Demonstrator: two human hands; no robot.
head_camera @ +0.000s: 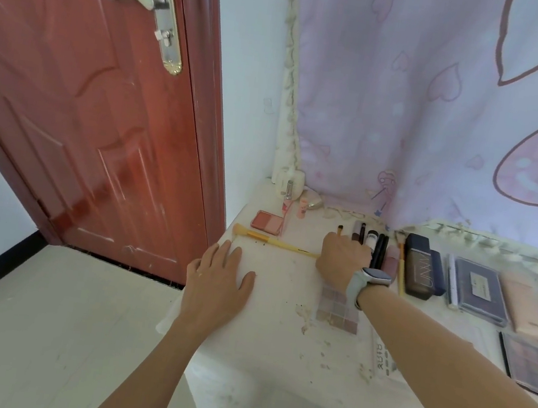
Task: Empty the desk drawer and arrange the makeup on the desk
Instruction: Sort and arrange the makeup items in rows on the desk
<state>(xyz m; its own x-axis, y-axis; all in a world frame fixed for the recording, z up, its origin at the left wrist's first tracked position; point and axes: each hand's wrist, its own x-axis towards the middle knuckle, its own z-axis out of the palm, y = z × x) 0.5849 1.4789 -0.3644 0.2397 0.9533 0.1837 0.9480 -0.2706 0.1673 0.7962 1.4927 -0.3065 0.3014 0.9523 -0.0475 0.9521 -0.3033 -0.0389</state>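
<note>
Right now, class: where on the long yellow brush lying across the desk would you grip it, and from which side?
Pinch the brush mid-handle from above. It lies flat on the desk, its thin handle bare there; the bristles point left, and the right hand covers its other end.

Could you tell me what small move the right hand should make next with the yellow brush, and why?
Probably turn the yellow brush parallel to the row of pencils and slide it alongside. It lies crosswise on the desk, while the right hand rests at its handle end; the left hand lies flat nearby.
</note>
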